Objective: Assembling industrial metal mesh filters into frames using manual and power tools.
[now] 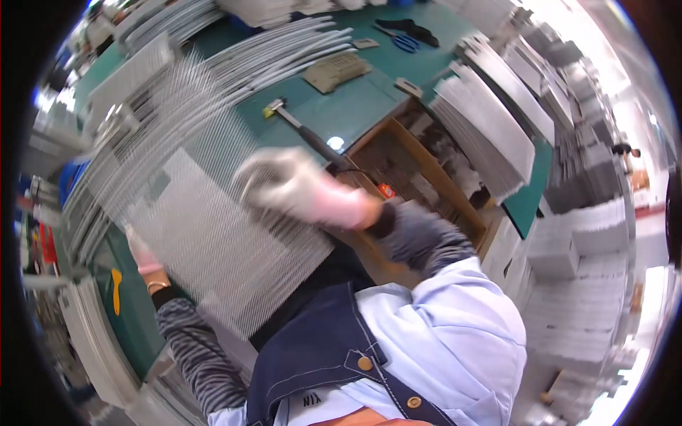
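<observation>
A large, see-through panel of fine grey-white mesh (206,241) slopes in front of my body, from the table's stacks down to my lap. At its left edge, my left hand (144,257), in a white and pink glove, grips it; part of the fingers is hidden. My right hand (295,186), gloved likewise, is over the panel's right edge. Motion smears its fingers, so I cannot tell whether it grips the mesh. Just beyond it lies a hammer (302,129) with a dark handle and a yellow-tipped head.
The green table (320,92) bears a tan block (337,72), blue-handled scissors (405,42) and stacked pale strips (284,53). An open wooden drawer (447,188) juts out at right, beside stacked white panels (490,128). A yellow scraper-like tool (116,291) lies at left.
</observation>
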`<state>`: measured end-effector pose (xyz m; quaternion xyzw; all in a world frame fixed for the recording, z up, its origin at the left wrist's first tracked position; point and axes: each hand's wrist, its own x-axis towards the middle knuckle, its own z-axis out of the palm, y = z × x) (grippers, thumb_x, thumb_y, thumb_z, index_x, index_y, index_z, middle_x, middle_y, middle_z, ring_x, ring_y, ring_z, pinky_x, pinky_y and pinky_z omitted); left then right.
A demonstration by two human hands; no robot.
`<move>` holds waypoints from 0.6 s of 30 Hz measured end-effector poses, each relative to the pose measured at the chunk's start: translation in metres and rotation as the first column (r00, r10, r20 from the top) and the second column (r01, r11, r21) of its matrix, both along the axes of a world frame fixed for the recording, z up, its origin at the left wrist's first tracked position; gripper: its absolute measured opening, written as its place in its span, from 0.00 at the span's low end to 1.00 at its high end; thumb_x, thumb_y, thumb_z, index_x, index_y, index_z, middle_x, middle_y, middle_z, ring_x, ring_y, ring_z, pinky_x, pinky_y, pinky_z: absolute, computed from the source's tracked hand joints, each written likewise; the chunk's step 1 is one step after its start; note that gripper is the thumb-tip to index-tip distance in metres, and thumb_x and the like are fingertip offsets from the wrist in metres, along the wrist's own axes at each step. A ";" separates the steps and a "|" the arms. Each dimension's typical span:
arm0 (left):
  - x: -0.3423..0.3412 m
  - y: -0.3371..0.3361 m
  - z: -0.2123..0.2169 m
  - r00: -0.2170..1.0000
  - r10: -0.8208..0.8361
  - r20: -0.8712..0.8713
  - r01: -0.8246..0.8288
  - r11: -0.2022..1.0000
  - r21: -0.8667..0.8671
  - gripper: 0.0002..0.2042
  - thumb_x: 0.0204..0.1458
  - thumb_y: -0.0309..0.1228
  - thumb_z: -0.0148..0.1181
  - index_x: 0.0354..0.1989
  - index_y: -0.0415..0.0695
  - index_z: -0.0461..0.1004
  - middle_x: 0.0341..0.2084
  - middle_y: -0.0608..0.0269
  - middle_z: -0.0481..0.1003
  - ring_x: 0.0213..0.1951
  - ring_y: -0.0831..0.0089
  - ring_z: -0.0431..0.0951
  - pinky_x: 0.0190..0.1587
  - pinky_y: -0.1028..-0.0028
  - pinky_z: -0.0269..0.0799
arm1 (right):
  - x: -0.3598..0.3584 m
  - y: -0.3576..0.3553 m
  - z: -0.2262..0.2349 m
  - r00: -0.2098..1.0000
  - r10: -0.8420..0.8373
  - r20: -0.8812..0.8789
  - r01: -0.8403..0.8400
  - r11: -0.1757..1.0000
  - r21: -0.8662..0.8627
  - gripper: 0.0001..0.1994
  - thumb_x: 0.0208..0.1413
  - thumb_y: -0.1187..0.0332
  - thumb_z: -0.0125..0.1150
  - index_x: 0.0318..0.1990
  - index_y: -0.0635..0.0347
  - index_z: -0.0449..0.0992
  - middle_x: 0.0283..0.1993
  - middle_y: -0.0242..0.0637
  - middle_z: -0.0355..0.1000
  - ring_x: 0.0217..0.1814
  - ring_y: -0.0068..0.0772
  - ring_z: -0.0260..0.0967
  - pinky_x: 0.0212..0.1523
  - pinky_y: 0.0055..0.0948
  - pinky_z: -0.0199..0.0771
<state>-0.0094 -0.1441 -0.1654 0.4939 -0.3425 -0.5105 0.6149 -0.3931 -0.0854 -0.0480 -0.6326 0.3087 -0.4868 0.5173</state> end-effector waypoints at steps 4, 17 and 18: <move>-0.016 -0.011 0.004 0.931 -0.302 -0.204 0.319 0.946 0.057 0.26 0.68 0.47 0.36 0.61 0.38 0.65 0.57 0.57 0.70 0.58 0.65 0.68 0.63 0.65 0.61 | 0.065 -0.003 -0.072 0.968 0.124 0.216 -0.225 0.806 0.547 0.14 0.54 0.79 0.57 0.49 0.71 0.71 0.38 0.43 0.75 0.35 0.34 0.78 0.32 0.30 0.84; -0.001 -0.009 0.020 0.782 -0.210 -0.587 0.157 0.978 -0.140 0.29 0.67 0.54 0.31 0.60 0.41 0.62 0.52 0.45 0.71 0.53 0.56 0.72 0.58 0.61 0.69 | 0.093 -0.032 -0.092 0.982 0.139 0.129 -0.189 0.733 0.653 0.19 0.53 0.78 0.56 0.53 0.73 0.71 0.46 0.41 0.74 0.46 0.28 0.73 0.48 0.27 0.74; 0.010 -0.007 0.019 0.797 -0.156 -0.584 0.087 0.986 -0.145 0.29 0.67 0.54 0.31 0.60 0.41 0.62 0.52 0.45 0.71 0.53 0.56 0.72 0.58 0.61 0.69 | 0.097 -0.032 -0.094 0.986 0.126 0.105 -0.164 0.726 0.667 0.20 0.54 0.79 0.56 0.55 0.74 0.69 0.47 0.41 0.74 0.45 0.29 0.73 0.48 0.27 0.75</move>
